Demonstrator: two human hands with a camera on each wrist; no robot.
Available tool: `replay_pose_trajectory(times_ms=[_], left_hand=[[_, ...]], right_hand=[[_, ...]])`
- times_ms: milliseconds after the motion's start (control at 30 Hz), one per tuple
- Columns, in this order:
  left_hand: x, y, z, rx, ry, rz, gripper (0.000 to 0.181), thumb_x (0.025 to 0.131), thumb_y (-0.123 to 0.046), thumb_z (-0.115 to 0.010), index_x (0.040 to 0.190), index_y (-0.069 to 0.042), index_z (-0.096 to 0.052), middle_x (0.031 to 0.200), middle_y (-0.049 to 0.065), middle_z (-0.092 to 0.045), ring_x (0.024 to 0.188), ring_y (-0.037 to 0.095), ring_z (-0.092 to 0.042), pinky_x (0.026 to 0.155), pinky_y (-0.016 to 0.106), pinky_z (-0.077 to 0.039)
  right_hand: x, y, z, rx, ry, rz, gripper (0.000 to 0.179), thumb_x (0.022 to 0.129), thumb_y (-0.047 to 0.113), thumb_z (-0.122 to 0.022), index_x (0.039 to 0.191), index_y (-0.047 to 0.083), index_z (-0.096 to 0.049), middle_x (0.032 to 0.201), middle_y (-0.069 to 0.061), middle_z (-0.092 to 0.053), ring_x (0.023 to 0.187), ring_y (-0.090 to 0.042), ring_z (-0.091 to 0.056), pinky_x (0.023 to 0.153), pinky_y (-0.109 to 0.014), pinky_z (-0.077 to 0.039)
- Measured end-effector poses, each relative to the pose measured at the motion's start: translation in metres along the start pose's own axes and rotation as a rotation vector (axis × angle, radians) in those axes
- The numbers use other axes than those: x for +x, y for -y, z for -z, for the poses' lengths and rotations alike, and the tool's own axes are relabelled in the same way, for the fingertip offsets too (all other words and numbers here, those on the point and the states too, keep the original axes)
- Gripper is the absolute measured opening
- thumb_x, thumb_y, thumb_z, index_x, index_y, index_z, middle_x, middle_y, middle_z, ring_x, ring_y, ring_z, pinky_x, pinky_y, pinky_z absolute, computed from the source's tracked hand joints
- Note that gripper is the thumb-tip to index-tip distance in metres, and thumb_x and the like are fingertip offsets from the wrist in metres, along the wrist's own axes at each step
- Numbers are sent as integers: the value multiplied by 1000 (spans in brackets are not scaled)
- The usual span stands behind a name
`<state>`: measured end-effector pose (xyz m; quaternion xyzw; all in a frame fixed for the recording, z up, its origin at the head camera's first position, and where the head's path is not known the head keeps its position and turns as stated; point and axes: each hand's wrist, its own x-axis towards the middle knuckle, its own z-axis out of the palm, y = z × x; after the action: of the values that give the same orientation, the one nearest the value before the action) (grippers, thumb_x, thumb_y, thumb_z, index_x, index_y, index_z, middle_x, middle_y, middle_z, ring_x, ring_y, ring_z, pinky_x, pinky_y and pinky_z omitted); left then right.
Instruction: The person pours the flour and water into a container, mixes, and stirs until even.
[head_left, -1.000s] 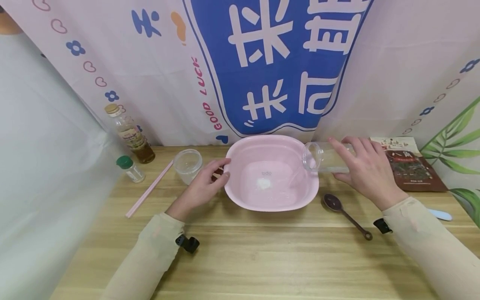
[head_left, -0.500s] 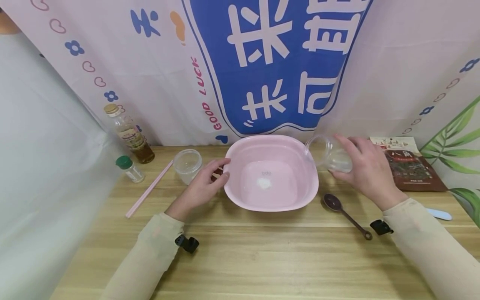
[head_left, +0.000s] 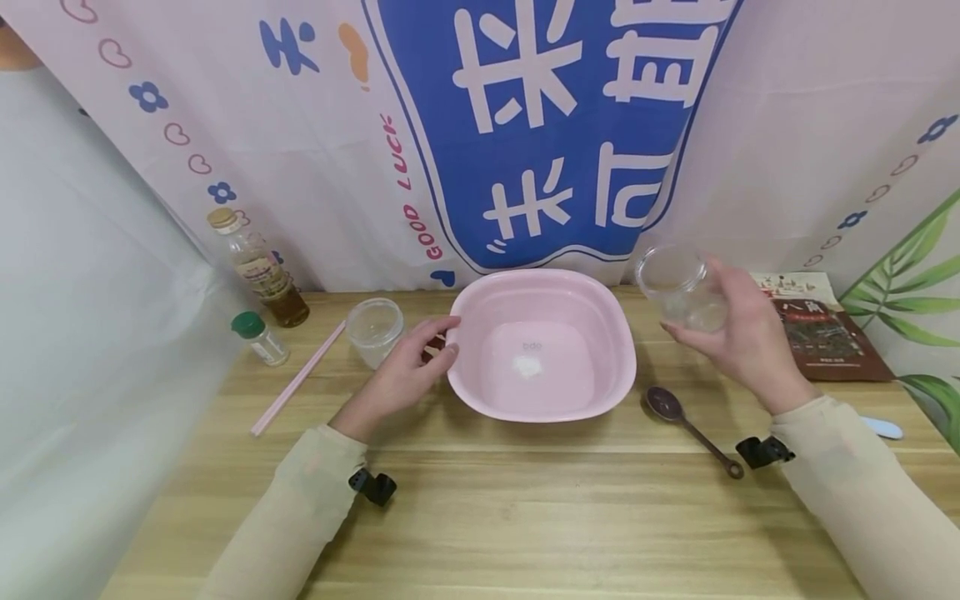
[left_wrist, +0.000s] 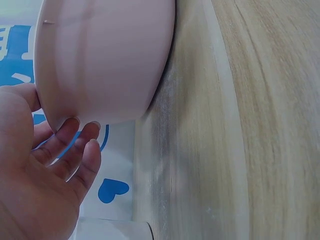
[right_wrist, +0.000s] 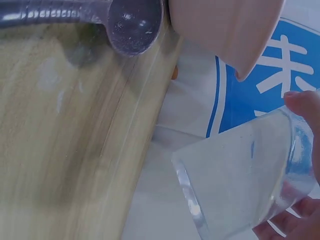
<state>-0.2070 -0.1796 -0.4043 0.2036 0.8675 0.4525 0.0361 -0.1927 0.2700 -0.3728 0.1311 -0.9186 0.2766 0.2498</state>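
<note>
A pink plastic basin [head_left: 543, 408] stands on the wooden table in front of the curtain. My left hand [head_left: 403, 365] grips its left rim, the thumb at the edge and the fingers [left_wrist: 65, 132] curled beneath the lip in the left wrist view. To the right of the basin, my right hand [head_left: 753, 337] holds a clear glass [head_left: 678, 292], thumb and fingers round its side. The glass leans with its mouth toward the upper left; in the right wrist view the lower end of the glass [right_wrist: 235, 180] stands out past the table. A dark spoon [head_left: 667, 404] lies below it.
Left of the basin are a clear round tub [head_left: 376, 329], pink chopsticks [head_left: 300, 379], a green-capped shaker [head_left: 262, 340] and an oil bottle [head_left: 266, 275]. A brown packet [head_left: 828, 342] and a light-blue handle [head_left: 882, 427] lie at the right. A printed curtain [head_left: 322, 183] hangs behind.
The clear glass, lying over the basin's right rim with water running in, has swung more upright and moved right and up, away from the basin. The left hand keeps its place.
</note>
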Motion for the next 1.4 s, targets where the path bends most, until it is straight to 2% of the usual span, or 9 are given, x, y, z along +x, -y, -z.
replay_pose_trajectory(times_ms=[167, 267, 400, 533, 633, 933, 1033, 1200, 1400], left_hand=[[0, 0, 0, 9, 5, 3, 51, 111, -21, -57, 158, -2, -51, 144, 20, -61, 123, 34, -65, 100, 48, -60], [1, 1, 0, 12, 7, 11, 51, 111, -22, -56, 158, -3, -51, 145, 19, -61, 124, 34, -64, 100, 48, -60], [1, 3, 0, 15, 9, 18, 51, 112, -22, -56, 159, -4, -51, 145, 18, -61, 124, 33, -64, 101, 47, -60], [1, 2, 1, 8, 11, 15, 51, 112, -22, -55, 159, -3, -50, 146, 19, -60, 125, 34, -64, 101, 49, -59], [1, 1, 1, 9, 10, 12, 51, 112, -22, -55, 159, -3, -50, 146, 20, -60, 125, 35, -64, 102, 50, -59], [0, -1, 1, 13, 7, 15, 50, 111, -21, -56, 158, -3, -51, 146, 19, -61, 125, 34, -64, 101, 49, -59], [0, -2, 1, 11, 4, 9, 50, 111, -20, -56, 158, -2, -51, 145, 20, -61, 124, 34, -64, 101, 49, -59], [0, -1, 0, 11, 0, -16, 50, 111, -18, -56, 157, 1, -52, 144, 21, -62, 124, 36, -65, 100, 48, -60], [0, -1, 0, -3, 5, -8, 50, 112, -19, -56, 158, -1, -51, 147, 20, -60, 126, 36, -64, 101, 51, -60]], right_hand=[[1, -6, 3, 81, 13, -130, 100, 80, 16, -96, 162, 0, -40, 133, -34, -61, 118, -52, -58, 101, -73, -47], [3, -12, 3, 111, 21, -219, 85, 85, 21, -93, 152, -2, -45, 151, -28, -57, 122, -50, -56, 102, -69, -45], [4, -22, 4, 155, 47, -336, 73, 91, 29, -89, 137, -7, -44, 174, -18, -36, 134, -53, -55, 109, -68, -46], [7, -32, 4, 203, 82, -449, 88, 94, 42, -85, 154, -3, -38, 167, -23, -44, 142, -52, -55, 114, -65, -47], [8, -39, 3, 235, 88, -501, 97, 94, 49, -83, 161, 3, -32, 160, -24, -50, 144, -47, -56, 115, -60, -49], [4, -61, -3, 338, 70, -530, 98, 95, 42, -84, 166, 9, -24, 163, -25, -43, 150, -51, -47, 121, -63, -43], [2, -66, -6, 367, 77, -522, 96, 96, 39, -84, 168, 10, -27, 166, -25, -38, 150, -53, -45, 121, -65, -42], [0, -69, -9, 369, 102, -523, 98, 97, 41, -81, 169, 11, -22, 169, -25, -32, 151, -54, -44, 119, -67, -43], [-4, -66, -9, 398, 135, -511, 104, 98, 41, -81, 170, 15, -11, 176, -24, -24, 159, -53, -30, 127, -68, -30]])
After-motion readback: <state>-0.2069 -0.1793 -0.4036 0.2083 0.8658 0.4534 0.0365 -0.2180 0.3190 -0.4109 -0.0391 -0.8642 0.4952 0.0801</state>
